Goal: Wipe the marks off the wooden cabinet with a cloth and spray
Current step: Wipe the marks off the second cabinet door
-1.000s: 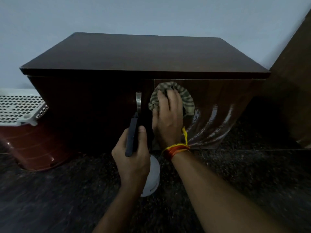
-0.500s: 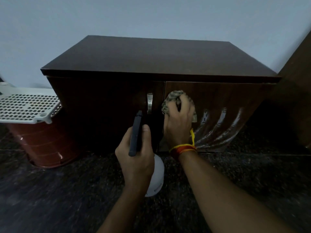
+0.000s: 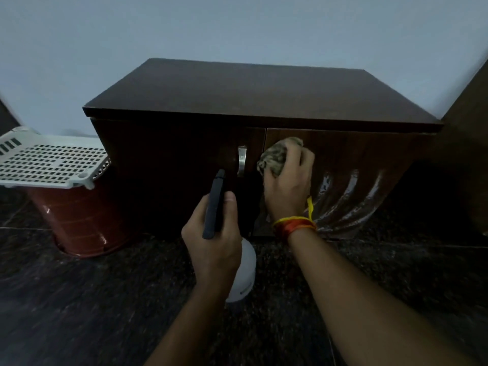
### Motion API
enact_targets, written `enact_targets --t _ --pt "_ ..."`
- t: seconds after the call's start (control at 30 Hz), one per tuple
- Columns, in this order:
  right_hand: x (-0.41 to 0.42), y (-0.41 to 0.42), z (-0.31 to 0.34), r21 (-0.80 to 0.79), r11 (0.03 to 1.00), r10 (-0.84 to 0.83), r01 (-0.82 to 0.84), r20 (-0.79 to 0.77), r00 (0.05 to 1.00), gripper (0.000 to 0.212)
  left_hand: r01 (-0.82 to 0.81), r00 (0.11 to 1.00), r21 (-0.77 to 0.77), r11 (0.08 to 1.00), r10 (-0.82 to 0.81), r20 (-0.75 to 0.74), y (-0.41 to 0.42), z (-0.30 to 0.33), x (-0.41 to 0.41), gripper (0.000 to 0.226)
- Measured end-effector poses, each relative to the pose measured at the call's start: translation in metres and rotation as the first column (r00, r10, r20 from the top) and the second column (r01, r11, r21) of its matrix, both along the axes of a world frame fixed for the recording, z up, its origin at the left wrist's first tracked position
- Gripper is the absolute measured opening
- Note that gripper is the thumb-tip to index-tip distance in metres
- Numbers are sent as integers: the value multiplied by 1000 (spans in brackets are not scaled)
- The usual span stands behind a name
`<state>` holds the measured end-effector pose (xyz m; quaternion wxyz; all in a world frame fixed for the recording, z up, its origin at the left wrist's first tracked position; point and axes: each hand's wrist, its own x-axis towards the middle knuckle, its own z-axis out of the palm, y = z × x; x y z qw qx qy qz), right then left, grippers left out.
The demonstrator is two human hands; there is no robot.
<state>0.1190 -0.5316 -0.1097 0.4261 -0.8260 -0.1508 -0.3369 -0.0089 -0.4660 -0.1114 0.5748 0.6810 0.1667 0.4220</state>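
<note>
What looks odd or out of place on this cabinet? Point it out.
Only the wet curved streaks low on the right door of the cabinet, right of the cloth that the right hand holds. They look like wiping residue, not damage.

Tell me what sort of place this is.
Probably a room in a home: a low dark wooden cabinet stands against a plain pale wall on dark speckled stone flooring, beside a red plastic bin.

Home room, wooden cabinet (image 3: 237, 96), plastic laundry basket (image 3: 47, 162), dark stone floor (image 3: 79, 313)
</note>
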Motion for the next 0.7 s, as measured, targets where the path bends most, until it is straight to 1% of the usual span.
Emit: enact_targets --t 0.07,0.13,0.23,0.3,0.33,0.37,0.43,0.53,0.57,0.63,0.7 --pt "0 2 -7 -3 1000 -28 28 -27 999 50 -3 1000 -9 1000 3 3 0 1 1 31" --pt "-1 0 -23 23 999 -21 23 -79 997 47 11 1000 -20 1000 -10 18 0 4 2 34" --pt "-4 -10 -56 72 997 15 1 -221 975 45 17 1000 -20 1000 -17 26 5 6 1 29" --pt "-4 -15 -62 113 993 12 26 -323 946 42 7 1000 -23 1000 -7 21 8 4 1 24" --pt "-3 -15 -60 139 989 6 45 -347 938 40 2 1000 -22 1000 -1 18 10 1 1 24" --pt "-2 -13 -54 162 985 3 55 -340 940 40 -7 1000 -20 1000 8 14 11 -1 1 25" --pt "-3 -4 -40 207 977 5 54 -274 962 42 -28 1000 -16 999 29 6 13 -5 3 27" --pt "-7 3 -25 303 953 33 24 -180 983 52 -29 1000 -29 999 30 7 10 -9 10 28" --pt "-7 3 -25 328 944 43 19 -182 982 56 -22 1000 -30 999 23 8 9 -10 12 29" --pt "-8 2 -31 345 938 55 33 -240 969 59 2 1000 -28 1000 -2 12 6 -11 14 30" --pt "-8 1 -43 336 940 50 54 -295 954 57 20 1000 -29 999 -19 10 4 -13 14 31"
